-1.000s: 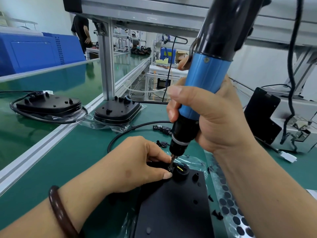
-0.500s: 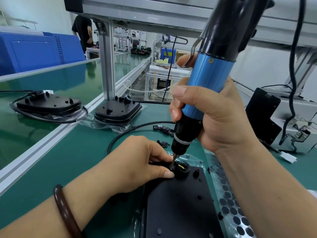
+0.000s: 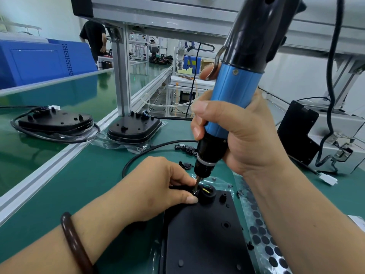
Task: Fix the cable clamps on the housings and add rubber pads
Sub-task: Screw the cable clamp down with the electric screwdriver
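A black housing (image 3: 205,240) lies flat in front of me on the green mat. My left hand (image 3: 158,186) pinches the small cable clamp at the housing's far edge, beside the round cable port (image 3: 207,192); the clamp itself is mostly hidden by my fingers. My right hand (image 3: 246,139) grips a blue and black electric screwdriver (image 3: 233,95), held tilted, with its bit tip down on the clamp. A black cable (image 3: 150,151) curves away from the port. A sheet of round black rubber pads (image 3: 264,244) lies to the right of the housing.
Two more black housings (image 3: 134,127) (image 3: 57,121) lie at the back left, one beyond the aluminium rail (image 3: 49,175). Loose black clamps (image 3: 185,148) sit behind the screwdriver. A black and grey box (image 3: 300,131) stands on the right. A person stands far off.
The housing has come slightly nearer and lower in view. Both hands and the screwdriver stay at the clamp, with the bit still on it.
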### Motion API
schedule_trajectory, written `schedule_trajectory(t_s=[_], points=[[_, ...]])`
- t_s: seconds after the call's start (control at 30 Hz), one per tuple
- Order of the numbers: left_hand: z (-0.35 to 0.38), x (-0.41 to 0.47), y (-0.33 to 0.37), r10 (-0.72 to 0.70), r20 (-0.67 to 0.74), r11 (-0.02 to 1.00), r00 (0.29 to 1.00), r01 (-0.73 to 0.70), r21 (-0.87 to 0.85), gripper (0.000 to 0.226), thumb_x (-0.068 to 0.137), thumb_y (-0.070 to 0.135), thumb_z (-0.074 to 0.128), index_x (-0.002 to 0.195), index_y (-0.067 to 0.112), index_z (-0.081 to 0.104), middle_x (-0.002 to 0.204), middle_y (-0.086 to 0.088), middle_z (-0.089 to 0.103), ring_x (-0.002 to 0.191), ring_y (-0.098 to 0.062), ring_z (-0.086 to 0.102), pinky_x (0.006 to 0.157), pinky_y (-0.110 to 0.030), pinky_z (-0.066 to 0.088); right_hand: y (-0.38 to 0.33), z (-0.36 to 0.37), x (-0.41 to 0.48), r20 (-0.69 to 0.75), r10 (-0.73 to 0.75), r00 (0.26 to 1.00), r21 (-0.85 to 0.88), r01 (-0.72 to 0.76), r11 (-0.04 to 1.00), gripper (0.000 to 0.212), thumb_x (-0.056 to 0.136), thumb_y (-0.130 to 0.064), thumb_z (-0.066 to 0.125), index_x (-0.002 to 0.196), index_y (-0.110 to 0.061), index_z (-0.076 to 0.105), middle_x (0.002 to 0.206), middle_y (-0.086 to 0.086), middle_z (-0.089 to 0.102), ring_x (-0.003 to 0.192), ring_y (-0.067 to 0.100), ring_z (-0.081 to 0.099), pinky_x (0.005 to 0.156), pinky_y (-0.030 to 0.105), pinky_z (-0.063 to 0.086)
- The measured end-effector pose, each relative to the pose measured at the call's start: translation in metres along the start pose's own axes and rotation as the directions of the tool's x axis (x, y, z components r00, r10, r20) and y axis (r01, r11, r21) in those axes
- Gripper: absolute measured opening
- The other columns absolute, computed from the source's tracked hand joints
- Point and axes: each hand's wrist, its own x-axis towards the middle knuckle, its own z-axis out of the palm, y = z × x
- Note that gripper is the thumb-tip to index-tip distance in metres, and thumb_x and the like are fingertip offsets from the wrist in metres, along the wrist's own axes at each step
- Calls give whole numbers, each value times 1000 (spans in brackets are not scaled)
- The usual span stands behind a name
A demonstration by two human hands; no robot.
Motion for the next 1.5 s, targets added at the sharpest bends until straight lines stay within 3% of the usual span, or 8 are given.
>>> schedule_trajectory(t_s=[0.4, 0.57, 0.8, 0.93, 1.03, 1.17, 1.37, 1.5], points=[[0, 1, -1, 17, 9, 1000, 1000, -17, -21, 24, 67, 28, 84, 89, 31, 75, 84, 20, 73, 76, 12, 64, 80, -14, 51, -1, 0, 0, 18, 18, 1000, 32, -19, 999, 30, 70, 3, 63, 95, -9, 52, 56, 4, 49, 42, 22, 48, 50, 29, 42], [-3, 2, -4, 48, 10, 997, 999, -48, 54, 23, 66, 37, 83, 83, 46, 69, 85, 25, 70, 81, 11, 62, 84, -18, 50, -1, 3, 0, 98, 10, 995, 54, -15, 998, 29, 69, 6, 62, 92, -10, 52, 56, 2, 52, 41, 21, 48, 50, 27, 42], [-2, 5, -6, 75, 15, 992, 997, -76, 105, 25, 68, 40, 81, 91, 43, 72, 87, 26, 70, 83, 13, 60, 84, -16, 49, -3, -1, -2, 59, 6, 998, 39, -8, 999, 37, 70, 4, 64, 103, -9, 56, 59, 4, 52, 43, 23, 49, 51, 30, 42], [-2, 4, -6, 134, 31, 988, 991, -135, 72, 34, 72, 35, 80, 100, 47, 66, 92, 26, 69, 88, 12, 60, 86, -19, 49, -2, 2, -1, 77, -5, 997, 31, 3, 1000, 44, 71, 5, 63, 113, -6, 55, 60, 4, 52, 43, 22, 49, 50, 29, 43], [-2, 5, -7, 191, 91, 966, 977, -204, 160, 44, 77, 38, 75, 111, 55, 53, 96, 21, 66, 94, 6, 58, 88, -20, 46, -2, 0, 0, 69, 3, 998, 32, -5, 999, 39, 70, 4, 63, 106, -8, 56, 59, 5, 52, 43, 22, 49, 50, 28, 42], [-3, 6, -6, 142, 119, 975, 983, -160, 155, 32, 78, 41, 73, 98, 59, 55, 88, 33, 63, 90, 14, 56, 85, -12, 43, -1, -1, 0, 69, 14, 998, 37, -16, 999, 38, 70, 4, 65, 104, -8, 56, 59, 4, 52, 43, 22, 49, 50, 29, 43], [-2, 8, -9, 90, 116, 986, 989, -104, 127, 26, 76, 42, 74, 102, 41, 70, 84, 31, 61, 87, 16, 54, 88, -11, 41, -1, 0, -1, 72, -3, 997, 27, 1, 1000, 33, 71, 6, 63, 99, -9, 53, 59, 1, 53, 42, 21, 49, 50, 28, 43], [-1, 8, -10, 80, 107, 986, 991, -94, 139, 30, 75, 44, 74, 105, 40, 70, 85, 30, 60, 88, 15, 54, 88, -10, 39, 0, 0, -1, 63, 5, 998, 33, -7, 999, 34, 70, 6, 63, 98, -8, 51, 56, 2, 52, 42, 21, 47, 49, 27, 42]])
